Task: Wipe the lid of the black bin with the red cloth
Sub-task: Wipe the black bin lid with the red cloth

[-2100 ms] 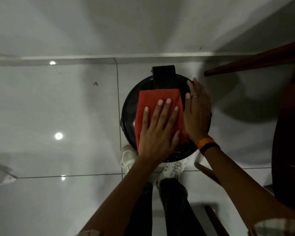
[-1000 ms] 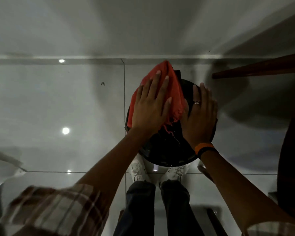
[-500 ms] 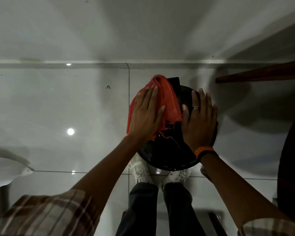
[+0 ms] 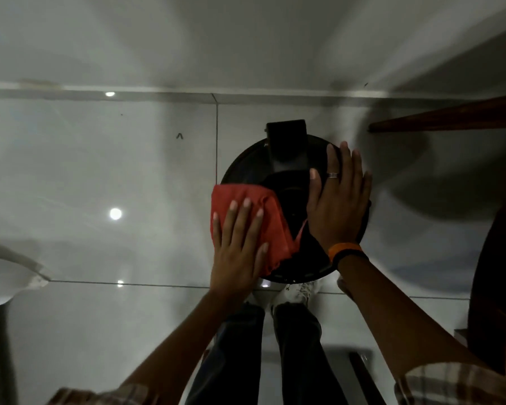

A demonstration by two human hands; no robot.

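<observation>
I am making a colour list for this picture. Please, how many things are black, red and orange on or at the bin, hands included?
Black: 3, lid, hinge block, wristband
Red: 1, cloth
Orange: 1, wristband
Hands: 2, left hand, right hand
Total: 7

A glossy pale tiled floor (image 4: 100, 171) carries the round black bin (image 4: 246, 168) near the wall, the person's white shoes (image 4: 300, 290) just beside it, and a dark wooden chair (image 4: 485, 229) at right.

Glossy lid (image 4: 246, 168), matt woven red cloth (image 4: 272, 223)
</observation>
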